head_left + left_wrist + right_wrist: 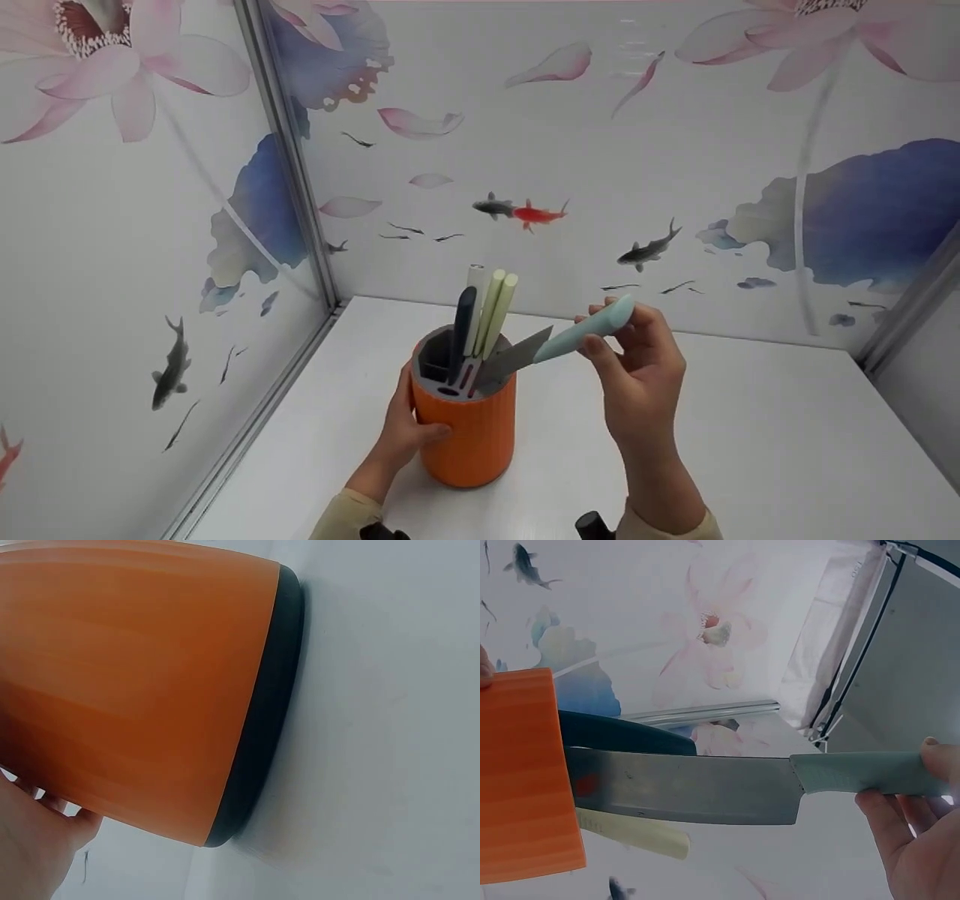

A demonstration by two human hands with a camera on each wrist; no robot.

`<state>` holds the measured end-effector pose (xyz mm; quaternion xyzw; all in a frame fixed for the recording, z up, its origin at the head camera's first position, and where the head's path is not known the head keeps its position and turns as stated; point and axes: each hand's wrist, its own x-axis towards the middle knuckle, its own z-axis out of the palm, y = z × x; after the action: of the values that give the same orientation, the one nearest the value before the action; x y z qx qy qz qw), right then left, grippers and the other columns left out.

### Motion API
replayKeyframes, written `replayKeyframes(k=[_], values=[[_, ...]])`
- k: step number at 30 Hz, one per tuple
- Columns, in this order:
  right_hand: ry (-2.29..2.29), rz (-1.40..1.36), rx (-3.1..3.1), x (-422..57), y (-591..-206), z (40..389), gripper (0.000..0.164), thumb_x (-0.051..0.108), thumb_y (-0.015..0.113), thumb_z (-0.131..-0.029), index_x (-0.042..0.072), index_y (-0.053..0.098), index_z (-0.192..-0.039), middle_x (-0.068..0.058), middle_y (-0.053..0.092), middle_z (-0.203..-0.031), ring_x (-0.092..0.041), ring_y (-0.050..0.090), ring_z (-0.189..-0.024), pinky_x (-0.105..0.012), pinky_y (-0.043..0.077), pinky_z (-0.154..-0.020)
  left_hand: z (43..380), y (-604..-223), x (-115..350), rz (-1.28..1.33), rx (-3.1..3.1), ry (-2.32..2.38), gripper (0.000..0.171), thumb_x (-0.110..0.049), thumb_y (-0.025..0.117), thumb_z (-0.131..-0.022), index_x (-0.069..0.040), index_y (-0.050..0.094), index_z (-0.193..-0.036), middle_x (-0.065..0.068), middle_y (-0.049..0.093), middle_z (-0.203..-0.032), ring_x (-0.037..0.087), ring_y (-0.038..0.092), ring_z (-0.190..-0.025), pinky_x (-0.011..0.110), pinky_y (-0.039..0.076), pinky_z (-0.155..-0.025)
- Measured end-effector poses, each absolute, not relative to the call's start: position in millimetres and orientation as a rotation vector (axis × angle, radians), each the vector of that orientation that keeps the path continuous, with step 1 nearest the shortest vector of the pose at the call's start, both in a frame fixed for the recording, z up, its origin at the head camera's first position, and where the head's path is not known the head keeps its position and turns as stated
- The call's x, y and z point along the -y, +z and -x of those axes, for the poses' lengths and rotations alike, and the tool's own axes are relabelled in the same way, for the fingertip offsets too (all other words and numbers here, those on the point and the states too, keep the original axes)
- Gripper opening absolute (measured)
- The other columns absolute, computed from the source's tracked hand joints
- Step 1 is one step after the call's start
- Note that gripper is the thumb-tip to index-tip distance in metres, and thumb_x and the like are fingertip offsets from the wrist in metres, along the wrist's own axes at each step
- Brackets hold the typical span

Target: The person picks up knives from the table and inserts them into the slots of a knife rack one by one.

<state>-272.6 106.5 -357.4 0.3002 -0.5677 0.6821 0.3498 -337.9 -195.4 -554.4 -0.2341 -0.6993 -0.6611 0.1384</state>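
Note:
An orange ribbed knife block (469,435) with a grey slotted top and a dark base stands upright on the white table. My left hand (411,427) grips its left side, thumb across the front. By its pale blue handle, my right hand (637,367) pinches a kitchen knife (589,330) between thumb and fingers. The broad steel blade (682,784) slants down into the block's right side, its tip hidden inside. A dark-handled tool (463,322), a white handle (475,300) and two pale green handles (499,307) stick up from other slots.
The white table (750,435) runs back to a wall (525,150) printed with fish and lotus flowers. A similar panel (90,247) with a metal corner rail (289,150) closes the left side. A dark cylindrical piece (592,525) shows near my right sleeve.

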Motion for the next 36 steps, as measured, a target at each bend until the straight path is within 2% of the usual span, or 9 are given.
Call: replayKeyframes(k=[16, 23, 30, 36], values=[[1.701, -0.731, 1.559, -92, -351, 279, 0.036, -0.009, 0.075, -0.092, -0.015, 0.058, -0.124, 0.002, 0.072, -0.113, -0.015, 0.076, -0.102, -0.028, 0.064, -0.086, 338, -556, 196, 0.672, 2.013, -1.945, 0.109, -0.032, 0.092, -0.081, -0.025, 0.025, -0.167, 0.006, 0.050, -0.159, 0.021, 0.053, -0.142, 0.033, 0.046, -0.120], [1.666, -0.728, 1.605, -78, -346, 277, 0.033, -0.008, 0.074, -0.094, -0.011, 0.061, -0.124, 0.007, 0.071, -0.113, -0.010, 0.074, -0.100, -0.025, 0.064, -0.086, 336, -554, 196, 0.619, 2.030, -1.951, 0.112, -0.025, 0.093, -0.079, -0.028, 0.025, -0.167, 0.005, 0.049, -0.160, 0.019, 0.052, -0.142, 0.032, 0.047, -0.118], [1.604, -0.787, 1.748, -59, -346, 280, 0.033, -0.003, 0.076, -0.094, -0.001, 0.064, -0.125, -0.008, 0.071, -0.115, -0.015, 0.074, -0.100, -0.028, 0.065, -0.084, 337, -554, 195, 0.626, 2.027, -1.960, 0.110, -0.020, 0.092, -0.080, -0.027, 0.025, -0.167, 0.006, 0.048, -0.161, 0.020, 0.052, -0.142, 0.032, 0.047, -0.118], [1.585, -0.803, 1.883, -40, -362, 284, 0.035, 0.001, 0.077, -0.094, 0.005, 0.066, -0.127, -0.004, 0.072, -0.117, -0.015, 0.074, -0.103, -0.030, 0.065, -0.085, 337, -554, 195, 0.639, 2.025, -1.939, 0.107, -0.022, 0.091, -0.083, -0.026, 0.025, -0.167, 0.005, 0.050, -0.159, 0.021, 0.053, -0.142, 0.032, 0.047, -0.119]])
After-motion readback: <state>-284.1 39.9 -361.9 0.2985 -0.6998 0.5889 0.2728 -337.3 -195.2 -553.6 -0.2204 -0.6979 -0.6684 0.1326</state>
